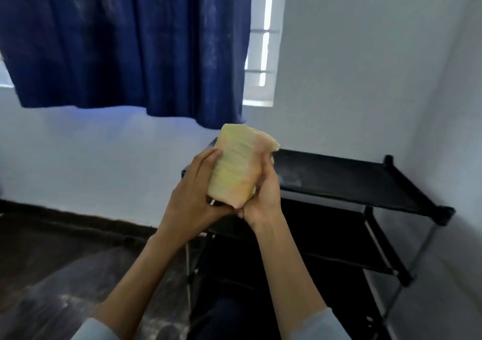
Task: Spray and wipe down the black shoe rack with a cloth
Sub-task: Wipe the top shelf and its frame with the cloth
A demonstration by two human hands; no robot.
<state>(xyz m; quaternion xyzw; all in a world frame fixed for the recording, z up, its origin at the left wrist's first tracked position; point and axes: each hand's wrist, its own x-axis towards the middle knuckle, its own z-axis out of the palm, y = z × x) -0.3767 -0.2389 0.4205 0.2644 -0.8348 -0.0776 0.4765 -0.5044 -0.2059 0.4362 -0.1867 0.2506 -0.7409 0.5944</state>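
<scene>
Single head view, looking forward and down, close on the fingers (208, 157). Shoe rack (352, 180) sits just beyond them.

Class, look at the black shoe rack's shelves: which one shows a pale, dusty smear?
The top black fabric shelf, highest of the tiers, behind the folded yellow cloth. The lower shelves look uniformly dark.

Colours around the black shoe rack

The shoe rack (347, 180) is seen in matt black, with faint pale smears on its top shelf and grey metal poles. The folded cloth (240, 167) is coloured pale yellow, washed with soft pink and orange. A deep blue curtain (125, 42) is hung against white walls (365, 66); the floor (52, 256) is shown dark brown; light blue sleeves (331, 324) are worn.
</scene>
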